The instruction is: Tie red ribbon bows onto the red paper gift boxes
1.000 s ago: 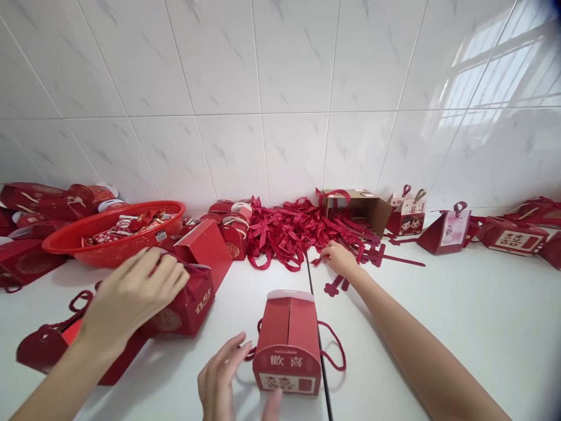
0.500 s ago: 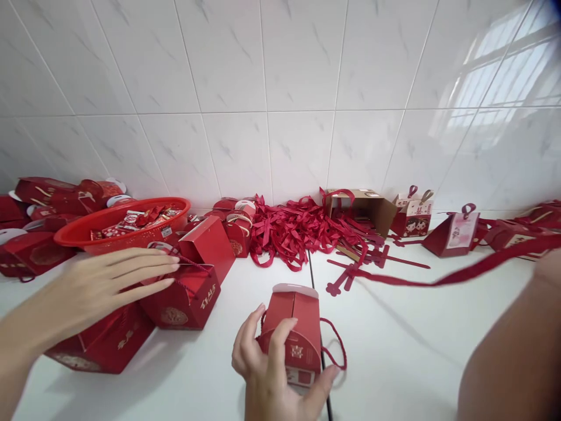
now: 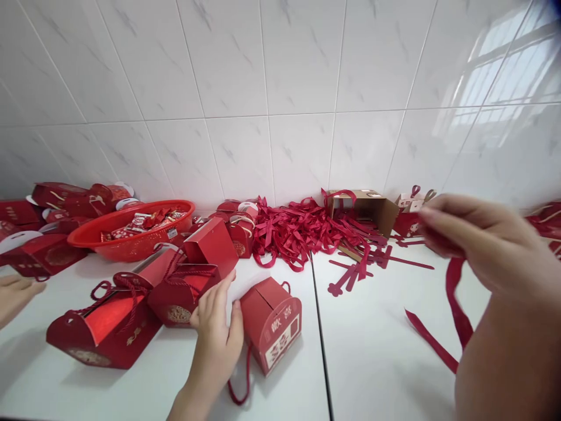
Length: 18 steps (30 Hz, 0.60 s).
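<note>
My left hand [image 3: 217,327] lies on the white counter with its fingers stretched out. Its thumb side presses against a small red gift box [image 3: 274,324], which is tipped onto its side with its cord handle trailing toward me. My right hand [image 3: 482,242] is raised close to the camera at the right and pinches a long red ribbon [image 3: 456,310]. The ribbon hangs down from the hand and bends back to the left above the counter.
Two open red boxes [image 3: 100,324] [image 3: 184,292] lie left of my left hand. Another person's hand [image 3: 15,295] shows at the far left edge. Behind are a red basket [image 3: 131,237] of packets, a ribbon pile [image 3: 302,231], a brown carton [image 3: 366,207] and more red boxes against the tiled wall.
My right hand pulled a ribbon from the pile back toward me. My left hand tipped the upright box onto its side. The other person's hand withdrew left from the open boxes.
</note>
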Each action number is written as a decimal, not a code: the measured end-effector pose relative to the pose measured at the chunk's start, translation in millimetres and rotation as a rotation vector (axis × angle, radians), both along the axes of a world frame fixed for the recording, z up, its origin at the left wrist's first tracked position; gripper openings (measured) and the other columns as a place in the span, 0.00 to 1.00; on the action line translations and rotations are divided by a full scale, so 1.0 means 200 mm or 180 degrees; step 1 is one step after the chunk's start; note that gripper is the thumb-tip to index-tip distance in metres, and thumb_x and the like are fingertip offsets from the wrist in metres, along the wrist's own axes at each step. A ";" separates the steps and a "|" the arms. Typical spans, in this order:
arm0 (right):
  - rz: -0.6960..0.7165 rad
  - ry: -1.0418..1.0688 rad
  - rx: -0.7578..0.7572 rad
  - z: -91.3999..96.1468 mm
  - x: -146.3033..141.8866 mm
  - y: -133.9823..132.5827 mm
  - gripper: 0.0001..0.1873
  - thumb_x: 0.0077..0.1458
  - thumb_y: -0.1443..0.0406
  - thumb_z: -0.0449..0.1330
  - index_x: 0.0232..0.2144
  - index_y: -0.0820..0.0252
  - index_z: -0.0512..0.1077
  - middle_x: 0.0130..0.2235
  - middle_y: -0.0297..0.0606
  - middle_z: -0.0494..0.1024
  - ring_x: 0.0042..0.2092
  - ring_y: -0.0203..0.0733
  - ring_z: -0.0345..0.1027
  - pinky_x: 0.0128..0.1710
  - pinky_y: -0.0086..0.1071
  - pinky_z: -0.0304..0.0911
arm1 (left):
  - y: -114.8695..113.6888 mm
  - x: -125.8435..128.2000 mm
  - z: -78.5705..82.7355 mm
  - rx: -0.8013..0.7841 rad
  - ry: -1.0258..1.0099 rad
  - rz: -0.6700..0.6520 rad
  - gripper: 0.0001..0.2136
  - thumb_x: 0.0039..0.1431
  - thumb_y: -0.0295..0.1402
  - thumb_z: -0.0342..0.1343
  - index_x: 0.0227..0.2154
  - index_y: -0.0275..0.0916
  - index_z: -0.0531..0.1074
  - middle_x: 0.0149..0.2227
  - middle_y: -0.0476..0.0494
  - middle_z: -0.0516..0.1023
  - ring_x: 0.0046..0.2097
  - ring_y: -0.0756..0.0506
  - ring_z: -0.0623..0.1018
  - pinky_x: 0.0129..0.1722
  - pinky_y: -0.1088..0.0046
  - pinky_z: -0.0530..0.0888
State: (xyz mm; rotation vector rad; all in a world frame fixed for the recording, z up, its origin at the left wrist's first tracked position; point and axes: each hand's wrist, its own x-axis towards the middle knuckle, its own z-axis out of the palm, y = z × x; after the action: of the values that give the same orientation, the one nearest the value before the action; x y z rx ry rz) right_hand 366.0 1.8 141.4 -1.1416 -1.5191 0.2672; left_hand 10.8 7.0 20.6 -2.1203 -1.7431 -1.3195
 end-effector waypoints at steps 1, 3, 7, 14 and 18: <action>0.0317 -0.0406 -0.0309 0.00 -0.03 0.00 0.15 0.55 0.53 0.59 0.24 0.56 0.71 0.20 0.32 0.63 0.21 0.34 0.54 0.17 0.29 0.49 | 0.00 0.02 -0.01 0.0156 -0.0114 -0.0003 0.18 0.63 0.31 0.44 0.56 0.44 0.61 0.52 0.37 0.70 0.55 0.36 0.67 0.55 0.49 0.60; 0.0876 -0.1182 -0.0737 0.00 -0.09 0.02 0.14 0.57 0.54 0.56 0.26 0.55 0.72 0.24 0.36 0.69 0.25 0.37 0.60 0.22 0.30 0.56 | -0.03 0.05 -0.01 0.0376 -0.0271 -0.0297 0.16 0.63 0.30 0.46 0.53 0.43 0.64 0.52 0.39 0.70 0.55 0.38 0.67 0.55 0.55 0.62; 0.1386 -0.1534 -0.0747 -0.01 -0.23 0.04 0.12 0.58 0.58 0.56 0.25 0.53 0.74 0.30 0.38 0.73 0.30 0.41 0.65 0.28 0.34 0.61 | -0.09 0.07 -0.03 0.0230 -0.0152 -0.1284 0.19 0.63 0.29 0.44 0.57 0.43 0.60 0.56 0.41 0.68 0.60 0.40 0.65 0.57 0.59 0.62; 0.2058 -0.1549 -0.0476 -0.08 -0.45 0.05 0.09 0.57 0.63 0.58 0.30 0.50 0.78 0.29 0.35 0.76 0.31 0.41 0.68 0.29 0.33 0.62 | -0.10 0.05 -0.08 -0.0141 0.0468 -0.1286 0.20 0.61 0.29 0.47 0.56 0.42 0.64 0.58 0.41 0.70 0.61 0.38 0.66 0.59 0.56 0.58; 0.1990 -0.1823 -0.0520 -0.11 -0.52 0.04 0.07 0.57 0.64 0.59 0.31 0.51 0.78 0.32 0.36 0.77 0.32 0.41 0.69 0.31 0.33 0.62 | -0.10 0.06 -0.11 0.0019 0.0483 -0.1181 0.20 0.62 0.26 0.45 0.56 0.42 0.63 0.56 0.42 0.72 0.60 0.41 0.67 0.59 0.57 0.58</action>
State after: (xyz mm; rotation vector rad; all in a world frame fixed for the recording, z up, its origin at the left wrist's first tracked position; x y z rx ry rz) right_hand 262.2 10.2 118.8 -0.8716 -2.3915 0.5220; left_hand 22.0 -12.6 -1.3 -2.5537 -1.3316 -1.1913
